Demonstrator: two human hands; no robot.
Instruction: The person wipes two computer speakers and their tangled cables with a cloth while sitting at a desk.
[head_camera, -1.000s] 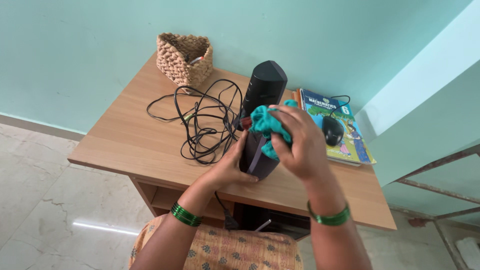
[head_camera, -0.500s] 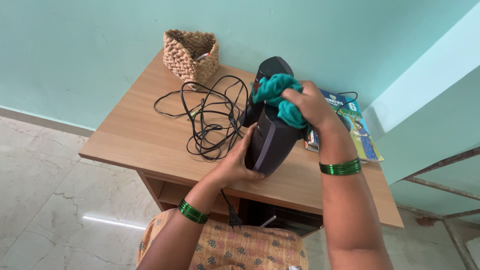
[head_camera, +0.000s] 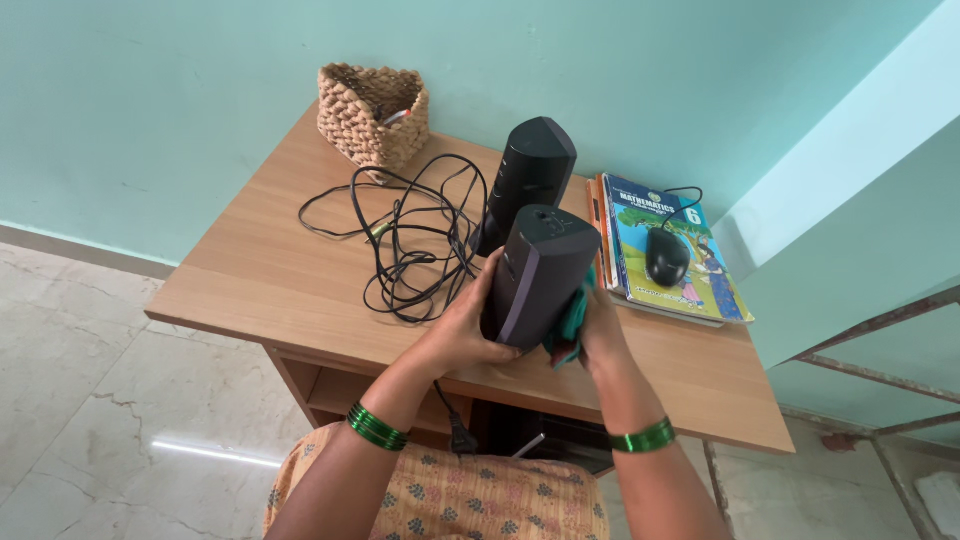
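We hold a dark speaker (head_camera: 535, 275), smooth and wedge-topped, upright near the front edge of the tabletop (head_camera: 250, 275), a pale wood-grain laminate. Our left hand (head_camera: 468, 325) is clamped on its left side, fingers wrapped at the base. Our right hand (head_camera: 600, 330) presses a crumpled teal cloth (head_camera: 570, 325) against its right side; how far those fingers close we cannot tell. Green bangles (head_camera: 375, 428) ring both wrists. Behind stands a second speaker (head_camera: 528, 175), same shape, glossy black. To its left lie tangled thin black cables (head_camera: 415, 245) and a woven basket (head_camera: 372, 115), coarse and knotted. On the right, a black mouse (head_camera: 667, 257) rests on a stack of books (head_camera: 700, 290).
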